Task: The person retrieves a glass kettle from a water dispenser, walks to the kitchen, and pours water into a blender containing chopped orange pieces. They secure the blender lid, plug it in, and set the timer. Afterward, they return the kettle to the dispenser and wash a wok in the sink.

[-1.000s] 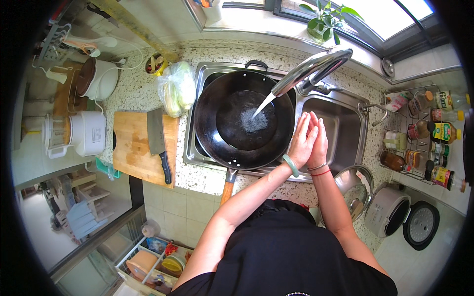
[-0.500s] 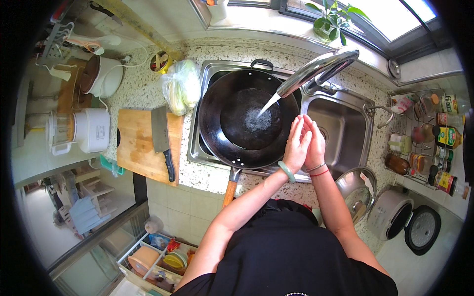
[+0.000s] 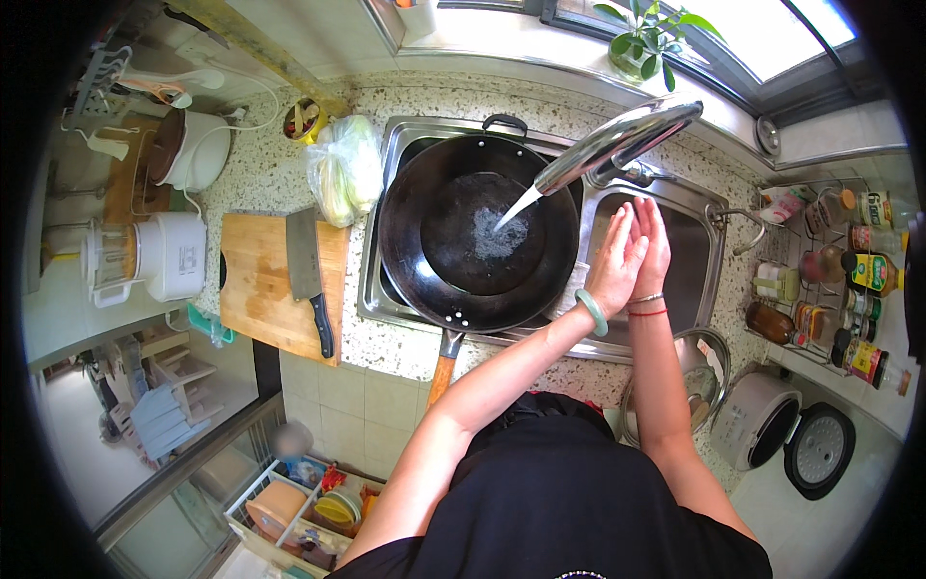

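Over the right sink basin (image 3: 675,323), my left hand (image 3: 615,265) and my right hand (image 3: 652,249) lie palm against palm. Their fingers are stretched out, and no object shows between them. A green bangle circles my left wrist; a red string and a beaded bracelet circle my right. To their left, a black wok (image 3: 410,261) with a wooden handle (image 3: 441,378) rests over the left basin. From the chrome faucet (image 3: 617,140), water streams into the wok and bubbles in the pool at its bottom. Neither hand touches the wok.
On the left, a cleaver (image 3: 305,256) lies on a wooden cutting board (image 3: 256,289), near a bagged vegetable (image 3: 344,169). A glass lid (image 3: 706,376) leans by the sink's right front. A rice cooker (image 3: 757,415) and a spice rack (image 3: 820,338) stand at the right.
My joined hands have moved right, away from the wok's rim and over the right basin. The view has shifted slightly. Water keeps running into the wok.
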Motion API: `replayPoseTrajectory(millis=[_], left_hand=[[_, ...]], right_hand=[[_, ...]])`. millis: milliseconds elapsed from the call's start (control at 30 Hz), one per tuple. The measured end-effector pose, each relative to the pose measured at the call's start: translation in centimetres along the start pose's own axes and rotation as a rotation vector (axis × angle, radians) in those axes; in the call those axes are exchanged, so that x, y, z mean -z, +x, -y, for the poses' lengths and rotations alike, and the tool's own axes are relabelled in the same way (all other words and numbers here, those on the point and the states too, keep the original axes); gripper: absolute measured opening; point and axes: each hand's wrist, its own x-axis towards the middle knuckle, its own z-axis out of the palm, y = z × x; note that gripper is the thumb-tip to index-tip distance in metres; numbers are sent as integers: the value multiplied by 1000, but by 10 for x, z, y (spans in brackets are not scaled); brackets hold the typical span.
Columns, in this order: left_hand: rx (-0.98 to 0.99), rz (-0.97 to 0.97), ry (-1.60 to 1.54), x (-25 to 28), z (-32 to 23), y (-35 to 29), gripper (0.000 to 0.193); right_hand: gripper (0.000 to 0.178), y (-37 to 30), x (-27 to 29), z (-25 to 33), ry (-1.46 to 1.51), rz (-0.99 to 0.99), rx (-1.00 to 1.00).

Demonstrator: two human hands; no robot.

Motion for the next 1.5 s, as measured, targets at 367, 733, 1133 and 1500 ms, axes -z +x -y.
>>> replayPoseTrajectory(millis=[367,733,1133,1500], left_hand=[[101,45,-23,-4,-11,10,63],[67,40,-14,-10,-3,12,59],[173,-82,-150,20,25,-23,49],[255,-114,-209,38,22,-46,47]], right_hand=[[50,37,-4,19,-33,-85,89],[50,40,3,16,-18,-98,85],[41,-13,-12,-28,20,16,-156],[42,-37,-15,-42,-43,74,-187]])
